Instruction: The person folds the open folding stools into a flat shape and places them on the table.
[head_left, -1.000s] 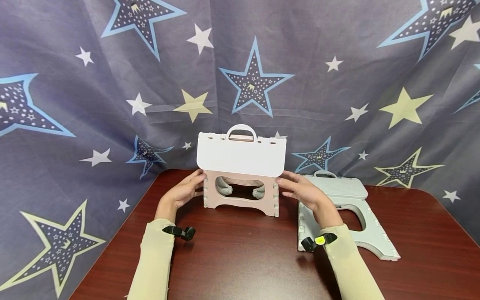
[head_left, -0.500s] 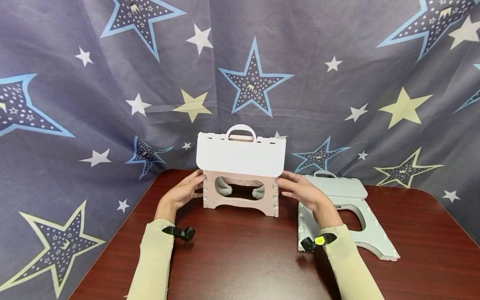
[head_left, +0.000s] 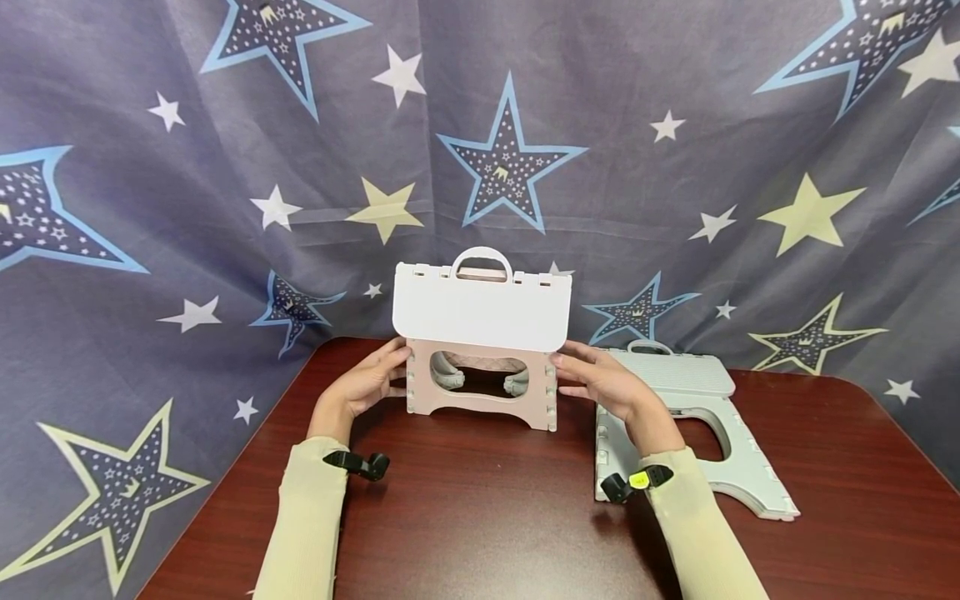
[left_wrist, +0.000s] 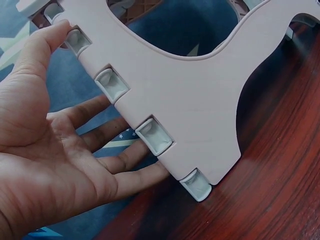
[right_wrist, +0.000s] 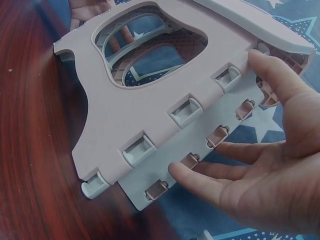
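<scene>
A folding stool with a white seat panel (head_left: 480,312), a carry handle on top and a pink leg frame (left_wrist: 185,95) stands unfolded on the table, in the middle of the head view. My left hand (head_left: 363,383) holds its left side, thumb on the frame's front edge and fingers reaching behind. On the opposite side, my right hand (head_left: 611,385) has its thumb at the upper front edge. In the right wrist view, the right fingertips (right_wrist: 182,172) touch the white side panel (right_wrist: 172,145) with its slots. The stool's rear is mostly hidden.
A second folding stool (head_left: 675,375), pale grey-green, lies folded flat on the right of the dark red wooden table (head_left: 480,517), partly beneath my right forearm. Behind the table hangs a grey curtain (head_left: 622,225) with printed stars.
</scene>
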